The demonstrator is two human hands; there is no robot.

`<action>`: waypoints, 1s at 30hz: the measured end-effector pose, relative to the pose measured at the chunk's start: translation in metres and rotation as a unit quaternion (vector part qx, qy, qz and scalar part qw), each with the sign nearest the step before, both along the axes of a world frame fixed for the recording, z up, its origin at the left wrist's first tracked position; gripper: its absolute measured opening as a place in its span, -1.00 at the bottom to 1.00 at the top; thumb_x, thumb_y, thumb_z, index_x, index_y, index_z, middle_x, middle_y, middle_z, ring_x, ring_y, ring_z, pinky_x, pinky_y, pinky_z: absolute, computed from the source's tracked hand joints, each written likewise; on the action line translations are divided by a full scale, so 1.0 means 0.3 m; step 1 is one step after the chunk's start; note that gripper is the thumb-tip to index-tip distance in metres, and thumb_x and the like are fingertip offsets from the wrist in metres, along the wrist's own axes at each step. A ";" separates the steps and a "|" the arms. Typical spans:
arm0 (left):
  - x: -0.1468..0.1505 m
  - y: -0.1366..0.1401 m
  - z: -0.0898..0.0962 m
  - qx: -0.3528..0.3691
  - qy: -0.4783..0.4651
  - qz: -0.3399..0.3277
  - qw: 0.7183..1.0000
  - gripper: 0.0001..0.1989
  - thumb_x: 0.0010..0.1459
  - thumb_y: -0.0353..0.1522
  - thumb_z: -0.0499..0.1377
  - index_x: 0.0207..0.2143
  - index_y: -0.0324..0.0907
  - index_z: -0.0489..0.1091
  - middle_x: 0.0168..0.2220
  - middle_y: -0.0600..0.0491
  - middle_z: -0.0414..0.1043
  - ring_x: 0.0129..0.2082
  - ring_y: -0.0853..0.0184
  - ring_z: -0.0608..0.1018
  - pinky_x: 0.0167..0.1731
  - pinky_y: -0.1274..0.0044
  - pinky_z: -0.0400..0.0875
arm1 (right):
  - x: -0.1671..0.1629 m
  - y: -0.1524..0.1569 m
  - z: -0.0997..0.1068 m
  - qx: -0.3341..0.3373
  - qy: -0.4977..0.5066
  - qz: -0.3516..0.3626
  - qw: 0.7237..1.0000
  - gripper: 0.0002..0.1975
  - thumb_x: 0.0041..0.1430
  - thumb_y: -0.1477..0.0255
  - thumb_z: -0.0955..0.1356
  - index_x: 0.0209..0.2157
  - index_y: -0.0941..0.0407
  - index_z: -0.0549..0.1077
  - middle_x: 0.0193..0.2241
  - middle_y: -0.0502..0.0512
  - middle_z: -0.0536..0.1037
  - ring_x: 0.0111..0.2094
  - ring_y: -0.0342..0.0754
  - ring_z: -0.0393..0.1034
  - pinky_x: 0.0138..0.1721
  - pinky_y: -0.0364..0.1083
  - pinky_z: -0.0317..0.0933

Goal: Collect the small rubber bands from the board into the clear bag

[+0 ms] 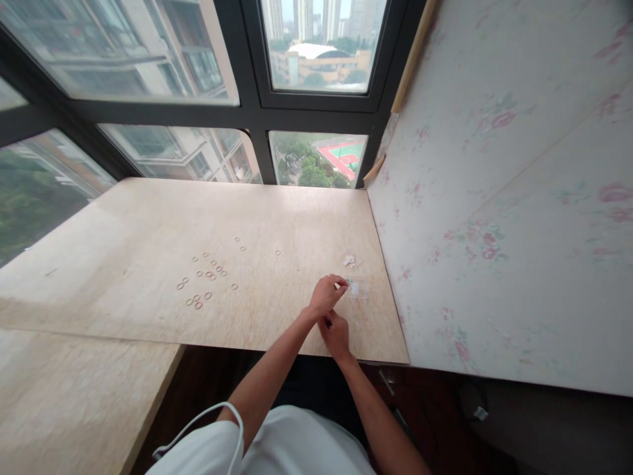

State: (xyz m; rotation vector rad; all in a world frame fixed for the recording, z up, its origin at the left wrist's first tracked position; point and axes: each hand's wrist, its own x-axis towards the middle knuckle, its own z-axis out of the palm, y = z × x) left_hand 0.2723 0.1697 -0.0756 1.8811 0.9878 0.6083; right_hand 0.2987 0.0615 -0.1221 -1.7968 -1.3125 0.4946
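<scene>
My left hand (328, 294) reaches across to the right, thumb and fingertips pinched together at the left edge of a small clear plastic bag (360, 289). A tiny greenish spot shows by these fingertips; what they hold, if anything, is too small to tell. Just below the left wrist, my right hand (337, 334) is closed with its fingers curled, and its contents are hidden. A crumpled whitish scrap (349, 261) lies behind the bag. Far to the left, several thin rings (208, 274) are scattered on the beige stone ledge (277, 310).
Dark-framed windows (316, 112) border the back of the ledge. A wall with flowered paper (475, 251) rises along its right side. At lower left another beige surface (74, 389) adjoins the ledge. One lone ring (277, 252) lies apart from the others.
</scene>
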 end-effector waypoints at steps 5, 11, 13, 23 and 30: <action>0.013 -0.002 -0.036 0.033 0.015 -0.018 0.999 -0.87 0.06 -0.44 0.18 -0.33 -0.17 0.52 -0.29 0.05 0.48 -0.49 0.44 0.44 -0.37 0.57 0.35 | 0.002 0.001 -0.011 -0.005 0.006 -0.006 1.000 -0.71 0.18 0.29 0.20 -0.42 0.17 0.44 -0.62 0.06 0.46 -0.60 -0.09 0.32 -0.54 -0.18 0.01; -0.070 0.017 -0.072 0.042 0.001 0.028 0.999 -0.83 0.09 -0.40 0.16 -0.24 -0.17 0.47 -0.25 0.05 0.47 -0.49 0.45 0.43 -0.31 0.54 0.36 | -0.005 0.000 -0.005 -0.011 0.014 -0.009 1.000 -0.74 0.18 0.34 0.21 -0.36 0.15 0.47 -0.61 0.01 0.47 -0.60 -0.13 0.31 -0.51 -0.20 0.07; -0.135 0.026 -0.089 0.045 0.005 0.056 0.997 -0.84 0.10 -0.41 0.14 -0.25 -0.19 0.46 -0.27 0.05 0.47 -0.50 0.45 0.42 -0.33 0.54 0.36 | -0.008 -0.001 -0.001 -0.004 0.021 -0.006 1.000 -0.74 0.19 0.35 0.20 -0.31 0.14 0.49 -0.57 0.01 0.50 -0.56 -0.13 0.35 -0.48 -0.21 0.11; -0.547 0.002 -0.111 0.129 0.016 0.189 0.973 -0.87 0.13 -0.42 0.08 -0.32 -0.16 0.42 -0.35 0.07 0.42 -0.42 0.40 0.45 -0.36 0.53 0.36 | -0.017 -0.005 -0.011 -0.013 -0.013 -0.009 1.000 -0.68 0.17 0.28 0.21 -0.28 0.16 0.51 -0.59 0.03 0.49 -0.57 -0.11 0.35 -0.51 -0.20 0.14; -0.746 -0.029 -0.152 0.157 0.022 0.232 0.960 -0.86 0.15 -0.41 0.05 -0.30 -0.17 0.40 -0.32 0.02 0.42 -0.33 0.33 0.47 -0.31 0.48 0.38 | -0.026 -0.001 -0.007 -0.037 0.006 -0.010 0.999 -0.66 0.15 0.23 0.23 -0.27 0.16 0.49 -0.52 0.07 0.53 -0.51 -0.08 0.40 -0.45 -0.18 0.21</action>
